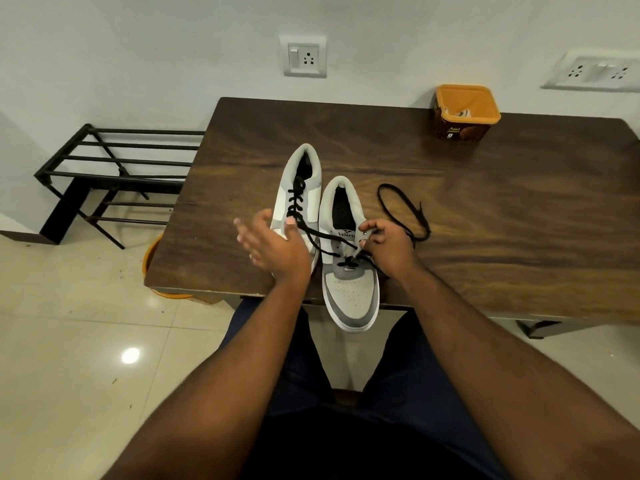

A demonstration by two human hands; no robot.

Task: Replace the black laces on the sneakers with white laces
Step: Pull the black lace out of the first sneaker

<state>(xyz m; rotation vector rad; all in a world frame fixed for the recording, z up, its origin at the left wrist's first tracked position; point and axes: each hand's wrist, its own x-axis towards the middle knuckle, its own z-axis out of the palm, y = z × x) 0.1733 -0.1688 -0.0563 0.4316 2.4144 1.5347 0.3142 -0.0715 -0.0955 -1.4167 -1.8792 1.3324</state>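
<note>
Two grey and white sneakers stand on the dark wooden table point(502, 209), toes toward me. The left sneaker point(301, 188) is laced with a black lace point(294, 199). The right sneaker point(349, 292) is mostly unlaced, its toe past the table's front edge. Its black lace point(401, 209) stays threaded near the toe and lies in a loose loop on the table to the right. My right hand point(388, 247) pinches the right sneaker's eyelet flap. Above the left sneaker's toe, my left hand point(273, 244) is spread, and two lace strands run from beside its thumb.
An orange tub point(485, 117) at the table's back right holds white laces point(462, 113). A black metal shoe rack point(114, 174) stands left of the table. An orange bucket point(152, 258) sits under the table's left corner. My legs are below the front edge.
</note>
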